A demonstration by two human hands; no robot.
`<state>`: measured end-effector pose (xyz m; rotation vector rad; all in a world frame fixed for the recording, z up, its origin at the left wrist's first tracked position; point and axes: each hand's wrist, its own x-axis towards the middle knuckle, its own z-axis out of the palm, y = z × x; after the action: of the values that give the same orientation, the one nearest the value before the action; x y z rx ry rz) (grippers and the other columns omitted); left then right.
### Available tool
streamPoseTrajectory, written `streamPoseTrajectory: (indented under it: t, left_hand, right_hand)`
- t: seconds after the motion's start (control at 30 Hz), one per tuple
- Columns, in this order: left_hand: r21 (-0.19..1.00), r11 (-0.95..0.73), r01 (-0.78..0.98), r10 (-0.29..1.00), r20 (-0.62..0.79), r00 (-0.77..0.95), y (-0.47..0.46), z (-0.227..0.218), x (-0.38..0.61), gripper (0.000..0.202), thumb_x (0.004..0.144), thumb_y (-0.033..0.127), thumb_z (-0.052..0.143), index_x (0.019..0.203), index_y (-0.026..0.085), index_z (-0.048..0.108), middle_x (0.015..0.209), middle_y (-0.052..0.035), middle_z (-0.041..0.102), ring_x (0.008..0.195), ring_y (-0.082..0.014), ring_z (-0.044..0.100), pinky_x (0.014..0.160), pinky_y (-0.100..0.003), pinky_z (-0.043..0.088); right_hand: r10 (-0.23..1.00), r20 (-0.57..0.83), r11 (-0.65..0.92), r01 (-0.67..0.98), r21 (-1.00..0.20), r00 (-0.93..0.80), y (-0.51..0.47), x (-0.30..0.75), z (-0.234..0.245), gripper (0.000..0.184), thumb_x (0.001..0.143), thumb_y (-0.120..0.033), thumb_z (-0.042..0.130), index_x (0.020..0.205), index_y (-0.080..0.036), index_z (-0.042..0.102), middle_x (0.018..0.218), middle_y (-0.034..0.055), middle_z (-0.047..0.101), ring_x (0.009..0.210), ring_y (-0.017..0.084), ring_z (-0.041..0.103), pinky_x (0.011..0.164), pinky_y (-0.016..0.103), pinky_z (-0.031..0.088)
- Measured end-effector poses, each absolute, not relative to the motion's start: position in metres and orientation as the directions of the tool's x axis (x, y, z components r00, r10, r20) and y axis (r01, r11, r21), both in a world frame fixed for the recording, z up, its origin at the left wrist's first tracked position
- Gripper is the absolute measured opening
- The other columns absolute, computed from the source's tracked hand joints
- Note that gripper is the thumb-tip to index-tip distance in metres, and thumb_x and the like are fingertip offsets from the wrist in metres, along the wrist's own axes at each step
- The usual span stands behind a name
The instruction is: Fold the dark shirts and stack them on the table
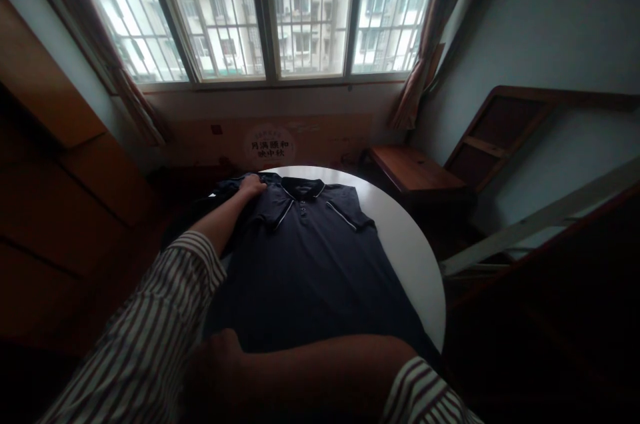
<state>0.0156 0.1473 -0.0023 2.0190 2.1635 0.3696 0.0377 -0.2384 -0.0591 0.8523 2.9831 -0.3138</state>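
Left hand rests at the far left of a dark polo shirt, right hand over its shadowed near-left; I cannot tell whether either grips. It lies spread on a round white table before a barred window, wooden cabinet left, low bench right.

The shirt lay on the table before me, its collar at the far end and its body running toward me. My left hand was on cloth to the left of the collar; my right hand was across in front of me, by the shirt's near left side. Behind the table was a panel, below the window, between two curtains. Beyond the table, a low bench stood to the right, a cabinet to the left.
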Motion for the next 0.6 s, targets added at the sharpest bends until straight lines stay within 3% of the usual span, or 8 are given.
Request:
streamPoseTrajectory:
  t: [0.1, 0.23, 0.33, 0.37, 0.47, 0.6]
  left_hand:
    - [0.309, 0.021, 0.951, 0.995, 0.083, -0.049, 0.149, 0.003, 0.025, 0.030, 0.074, 0.021, 0.069, 0.103, 0.013, 0.073, 0.117, -0.0161, 0.071, 0.115, -0.0309, 0.065, 0.094, -0.029, 0.050]
    - [0.348, -0.012, 0.938, 0.992, 0.123, -0.033, 0.148, 0.012, 0.039, 0.038, 0.077, 0.020, 0.068, 0.113, 0.012, 0.066, 0.121, -0.0162, 0.069, 0.117, -0.0287, 0.063, 0.095, -0.029, 0.049]
    - [0.383, -0.041, 0.923, 0.989, 0.145, -0.016, 0.145, 0.023, 0.051, 0.044, 0.079, 0.019, 0.067, 0.122, 0.012, 0.060, 0.122, -0.0163, 0.068, 0.114, -0.0264, 0.064, 0.094, -0.029, 0.049]
    - [0.394, -0.053, 0.918, 0.988, 0.152, -0.008, 0.144, 0.027, 0.057, 0.045, 0.080, 0.018, 0.067, 0.124, 0.013, 0.058, 0.121, -0.0162, 0.068, 0.113, -0.0262, 0.064, 0.094, -0.029, 0.049]
    - [0.426, -0.098, 0.899, 0.982, 0.187, 0.018, 0.143, 0.041, 0.080, 0.040, 0.084, 0.018, 0.063, 0.123, 0.015, 0.058, 0.122, -0.0150, 0.067, 0.116, -0.0254, 0.063, 0.096, -0.029, 0.048]
    - [0.504, -0.160, 0.849, 0.969, 0.244, 0.038, 0.142, 0.056, 0.131, 0.036, 0.088, 0.016, 0.056, 0.124, 0.012, 0.057, 0.121, -0.0156, 0.066, 0.117, -0.0257, 0.062, 0.099, -0.032, 0.046]
  right_hand:
    - [0.569, -0.166, 0.754, 0.591, -0.287, -0.806, -0.232, 0.047, -0.036, 0.024, 0.078, -0.038, 0.072, 0.084, -0.015, 0.069, 0.081, 0.0115, 0.074, 0.070, 0.025, 0.070, 0.062, 0.037, 0.056]
    - [0.541, -0.211, 0.651, 0.564, -0.507, -0.814, -0.221, 0.090, -0.005, 0.032, 0.074, -0.039, 0.070, 0.095, -0.016, 0.069, 0.082, 0.0086, 0.074, 0.061, 0.021, 0.066, 0.047, 0.026, 0.046]
    - [0.600, -0.165, 0.487, 0.522, -0.700, -0.782, -0.222, 0.142, 0.009, 0.013, 0.075, -0.030, 0.065, 0.074, -0.017, 0.065, 0.063, -0.0008, 0.063, 0.051, 0.011, 0.055, 0.044, 0.019, 0.035]
    - [0.646, -0.142, 0.407, 0.495, -0.768, -0.750, -0.226, 0.161, 0.012, 0.015, 0.078, -0.026, 0.060, 0.066, -0.016, 0.062, 0.057, -0.0031, 0.056, 0.048, 0.009, 0.050, 0.043, 0.018, 0.032]
    - [0.823, -0.099, 0.158, 0.393, -0.906, -0.560, -0.249, 0.219, 0.012, 0.027, 0.085, -0.030, 0.056, 0.063, -0.016, 0.063, 0.053, -0.0047, 0.047, 0.047, 0.007, 0.042, 0.045, 0.019, 0.032]
    - [0.989, -0.076, -0.023, 0.376, -0.926, -0.126, -0.300, 0.289, 0.001, 0.029, 0.075, -0.049, 0.073, 0.074, -0.020, 0.074, 0.071, 0.0012, 0.067, 0.071, 0.017, 0.061, 0.071, 0.027, 0.050]
